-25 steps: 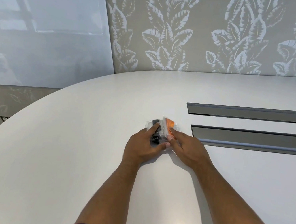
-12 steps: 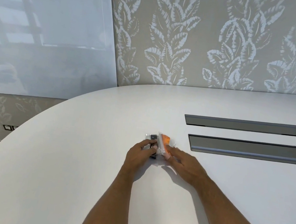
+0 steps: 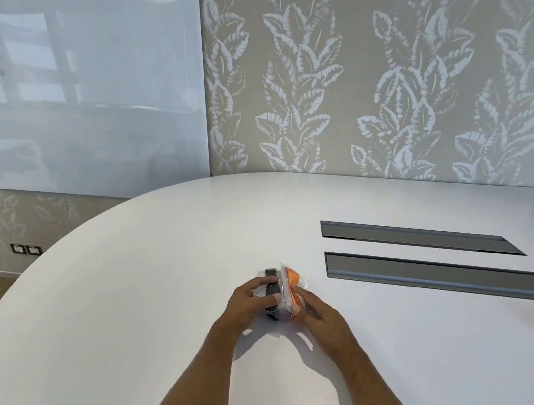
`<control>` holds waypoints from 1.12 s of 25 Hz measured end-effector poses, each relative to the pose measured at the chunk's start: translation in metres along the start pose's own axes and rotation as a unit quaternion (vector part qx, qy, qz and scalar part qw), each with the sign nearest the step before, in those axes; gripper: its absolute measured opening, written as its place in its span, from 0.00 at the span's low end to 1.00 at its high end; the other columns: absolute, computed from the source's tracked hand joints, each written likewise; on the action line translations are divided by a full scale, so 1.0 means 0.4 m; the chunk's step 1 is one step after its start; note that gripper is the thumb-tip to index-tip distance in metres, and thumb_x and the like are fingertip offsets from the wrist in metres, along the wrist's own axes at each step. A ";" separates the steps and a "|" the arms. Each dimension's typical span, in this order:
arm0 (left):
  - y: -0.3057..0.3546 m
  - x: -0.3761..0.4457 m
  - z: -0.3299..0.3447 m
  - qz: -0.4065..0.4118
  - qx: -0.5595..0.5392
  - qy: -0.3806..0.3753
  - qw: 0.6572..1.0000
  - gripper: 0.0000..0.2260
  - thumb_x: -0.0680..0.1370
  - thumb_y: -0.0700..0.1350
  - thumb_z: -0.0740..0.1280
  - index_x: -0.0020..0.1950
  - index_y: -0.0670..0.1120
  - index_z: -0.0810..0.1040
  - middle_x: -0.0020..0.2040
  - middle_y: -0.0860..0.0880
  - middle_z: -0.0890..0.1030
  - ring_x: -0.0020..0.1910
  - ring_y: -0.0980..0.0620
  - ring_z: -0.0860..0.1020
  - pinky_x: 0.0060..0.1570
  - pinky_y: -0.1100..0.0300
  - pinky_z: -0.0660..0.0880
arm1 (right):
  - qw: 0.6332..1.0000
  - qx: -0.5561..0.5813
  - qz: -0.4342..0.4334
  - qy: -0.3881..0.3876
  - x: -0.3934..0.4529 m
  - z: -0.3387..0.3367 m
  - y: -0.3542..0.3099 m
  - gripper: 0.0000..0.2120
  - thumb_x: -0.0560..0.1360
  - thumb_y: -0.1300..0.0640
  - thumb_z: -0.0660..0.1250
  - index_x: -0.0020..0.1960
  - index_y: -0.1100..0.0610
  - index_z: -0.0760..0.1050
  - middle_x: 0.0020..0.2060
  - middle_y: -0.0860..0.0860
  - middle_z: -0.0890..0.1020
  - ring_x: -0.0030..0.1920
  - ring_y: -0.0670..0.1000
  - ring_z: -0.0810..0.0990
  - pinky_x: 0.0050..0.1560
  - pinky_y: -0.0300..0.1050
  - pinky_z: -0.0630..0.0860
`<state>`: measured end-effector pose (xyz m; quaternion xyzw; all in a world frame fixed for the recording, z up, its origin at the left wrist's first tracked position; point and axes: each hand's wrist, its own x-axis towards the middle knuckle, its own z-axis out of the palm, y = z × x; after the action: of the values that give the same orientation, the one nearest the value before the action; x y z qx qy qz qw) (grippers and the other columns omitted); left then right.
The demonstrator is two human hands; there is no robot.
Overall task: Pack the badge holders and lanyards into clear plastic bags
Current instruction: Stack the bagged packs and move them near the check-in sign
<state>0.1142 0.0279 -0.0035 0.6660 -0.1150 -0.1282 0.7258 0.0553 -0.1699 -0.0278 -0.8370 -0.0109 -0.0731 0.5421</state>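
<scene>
Two clear plastic bags pressed side by side on the white table [image 3: 142, 287], near its middle and just short of the nearer dark slot [image 3: 448, 276]. Black-filled bag [image 3: 269, 291] to the left, orange-filled bag [image 3: 291, 287] to the right, touching along their inner edges. Both laid with the long axis running away from the body, far ends pointed toward the leaf-patterned wall [image 3: 378, 97], tilted slightly left. Contents too bunched to tell holder from lanyard. No print or label legible on either bag.

Left hand [image 3: 245, 305] curled over the black-filled bag, thumb and fingers closed on its sides. Right hand [image 3: 317, 317] set against the orange-filled bag, fingertips pinched on its near edge. Both forearms stretched forward over the table.

Farther out, a second dark slot [image 3: 420, 236] parallel behind the first. Glossy whiteboard [image 3: 81, 70] leaned at left, faint handwriting at its left edge, unreadable. Twin wall sockets [image 3: 25, 249] low beneath it.
</scene>
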 end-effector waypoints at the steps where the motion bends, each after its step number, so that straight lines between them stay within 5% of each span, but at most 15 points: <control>1: -0.001 -0.011 0.003 -0.002 -0.006 -0.007 1.000 0.21 0.67 0.43 0.77 0.60 0.49 0.84 0.55 0.43 0.86 0.57 0.39 0.83 0.60 0.42 0.79 | 1.000 0.011 -0.003 0.002 -0.011 0.000 -0.003 0.19 0.77 0.40 0.68 0.67 0.30 0.74 0.62 0.35 0.81 0.62 0.39 0.79 0.68 0.50 0.75; 10: -0.015 -0.076 0.061 -0.014 -0.007 -0.047 0.999 0.22 0.67 0.46 0.80 0.61 0.55 0.84 0.58 0.51 0.85 0.57 0.45 0.84 0.60 0.47 0.80 | 0.994 0.088 -0.012 0.066 -0.110 -0.022 0.002 0.23 0.73 0.46 0.76 0.66 0.43 0.79 0.63 0.44 0.82 0.63 0.48 0.81 0.65 0.53 0.78; 15: -0.016 -0.102 0.100 -0.006 0.003 -0.073 0.997 0.22 0.67 0.44 0.79 0.60 0.51 0.84 0.62 0.52 0.84 0.61 0.46 0.82 0.61 0.48 0.79 | 0.970 0.177 -0.018 0.166 -0.166 -0.036 -0.004 0.15 0.75 0.55 0.76 0.60 0.45 0.83 0.54 0.46 0.87 0.58 0.50 0.84 0.55 0.45 0.82; 20: -0.022 -0.115 0.142 -0.005 0.020 -0.113 0.993 0.20 0.69 0.39 0.79 0.60 0.48 0.84 0.63 0.53 0.83 0.61 0.46 0.82 0.60 0.48 0.80 | 0.952 0.212 -0.003 0.222 -0.233 -0.053 0.003 0.22 0.70 0.56 0.78 0.63 0.52 0.81 0.54 0.52 0.86 0.55 0.55 0.85 0.54 0.50 0.82; 26: -0.026 -0.147 0.238 -0.026 0.006 -0.134 0.991 0.16 0.72 0.40 0.78 0.59 0.47 0.84 0.62 0.49 0.83 0.58 0.41 0.83 0.59 0.44 0.80 | 0.939 0.208 0.004 0.273 -0.320 -0.090 0.005 0.24 0.70 0.55 0.77 0.64 0.53 0.78 0.57 0.52 0.84 0.57 0.55 0.83 0.52 0.48 0.82; 28: -0.029 -0.160 0.283 -0.029 -0.007 -0.137 0.990 0.16 0.71 0.41 0.79 0.58 0.47 0.85 0.61 0.49 0.84 0.56 0.41 0.84 0.57 0.46 0.81 | 0.933 0.212 0.009 0.290 -0.352 -0.113 0.006 0.22 0.72 0.57 0.77 0.64 0.51 0.78 0.58 0.51 0.83 0.58 0.52 0.81 0.47 0.38 0.81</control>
<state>0.0153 -0.0575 -0.0049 0.6402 -0.1933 -0.2400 0.7037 -0.0885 -0.2033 -0.0307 -0.6451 0.1386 -0.3038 0.6872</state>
